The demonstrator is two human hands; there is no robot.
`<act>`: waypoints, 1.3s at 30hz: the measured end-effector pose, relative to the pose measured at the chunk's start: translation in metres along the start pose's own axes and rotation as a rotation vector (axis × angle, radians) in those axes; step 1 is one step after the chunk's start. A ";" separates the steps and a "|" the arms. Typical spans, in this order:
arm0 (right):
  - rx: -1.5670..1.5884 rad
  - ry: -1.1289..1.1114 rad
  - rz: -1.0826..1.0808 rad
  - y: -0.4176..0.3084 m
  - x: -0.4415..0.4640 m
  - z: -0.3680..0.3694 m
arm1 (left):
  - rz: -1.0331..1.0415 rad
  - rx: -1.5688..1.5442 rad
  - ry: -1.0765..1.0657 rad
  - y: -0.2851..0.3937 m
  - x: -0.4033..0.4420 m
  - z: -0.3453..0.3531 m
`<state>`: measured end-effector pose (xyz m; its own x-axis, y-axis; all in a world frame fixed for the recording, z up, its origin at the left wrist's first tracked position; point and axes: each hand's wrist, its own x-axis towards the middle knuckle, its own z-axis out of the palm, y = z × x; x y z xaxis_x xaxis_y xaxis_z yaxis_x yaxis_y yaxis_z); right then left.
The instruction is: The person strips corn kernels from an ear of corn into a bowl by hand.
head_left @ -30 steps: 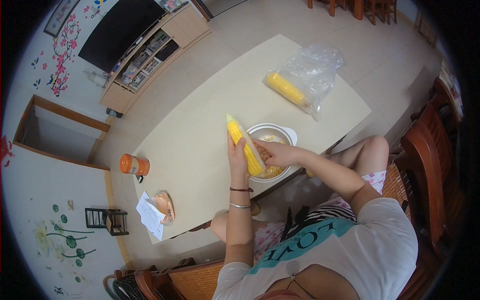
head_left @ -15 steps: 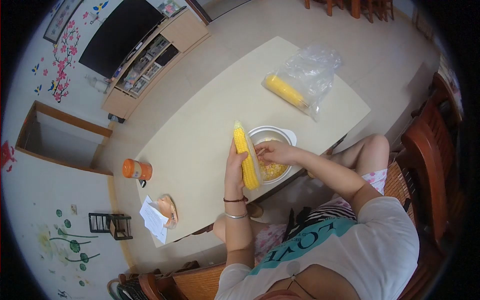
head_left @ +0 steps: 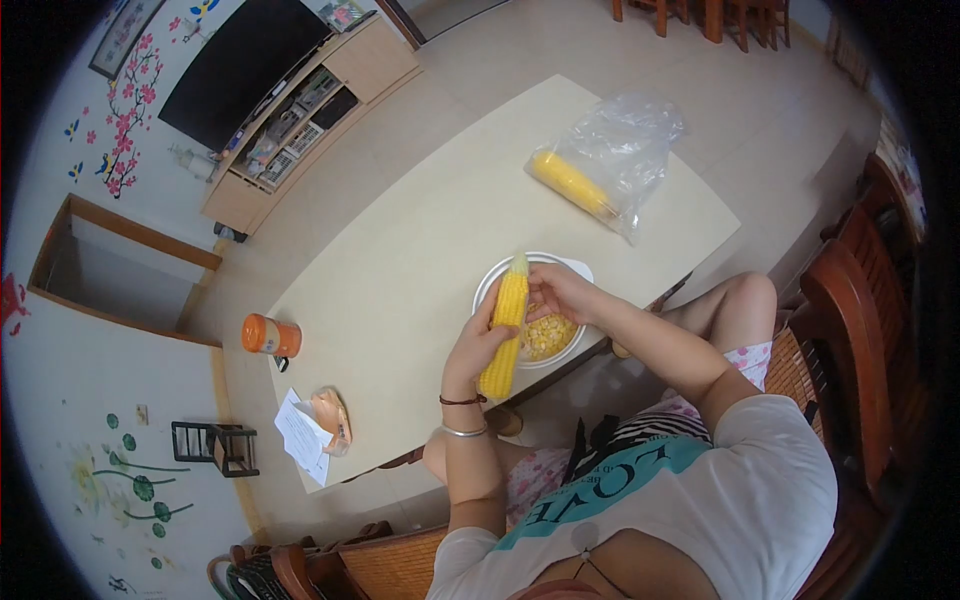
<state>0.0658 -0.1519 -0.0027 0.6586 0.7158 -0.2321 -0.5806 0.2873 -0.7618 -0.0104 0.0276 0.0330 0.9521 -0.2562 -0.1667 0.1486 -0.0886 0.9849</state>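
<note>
A yellow corn cob [head_left: 508, 310] stands nearly upright in my left hand [head_left: 478, 345], whose fingers wrap round its lower half. The cob's pale tip points away from me. My right hand [head_left: 562, 292] is at the cob's right side near the upper half, over the bowl, its fingers bent; what they hold, if anything, is hidden. Under both hands sits a white bowl [head_left: 584, 270] with a handle, and loose corn kernels [head_left: 547, 336] lie inside it.
On the pale table [head_left: 400, 260], a clear plastic bag [head_left: 630, 140] with another corn cob [head_left: 570, 182] lies at the far right. An orange jar [head_left: 270, 335], papers [head_left: 302, 436] and a packet [head_left: 330, 418] are at the left end.
The cob has turned from leaning left to leaning slightly right, its tip now over the bowl's rim. My left hand has come a little nearer to me, and my right hand has shifted slightly right.
</note>
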 end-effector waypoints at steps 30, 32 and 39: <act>0.044 0.013 0.010 -0.011 -0.007 0.004 | -0.021 0.164 -0.047 0.014 -0.008 -0.006; 0.110 -0.015 0.050 -0.016 -0.009 0.003 | 0.014 0.191 -0.040 0.011 -0.007 -0.005; -0.171 -0.054 0.132 -0.017 0.005 -0.007 | -0.014 0.236 -0.025 0.013 -0.008 -0.005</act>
<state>0.0825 -0.1582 0.0050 0.5531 0.7743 -0.3075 -0.5676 0.0800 -0.8194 -0.0149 0.0334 0.0471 0.9430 -0.2773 -0.1839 0.0920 -0.3138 0.9450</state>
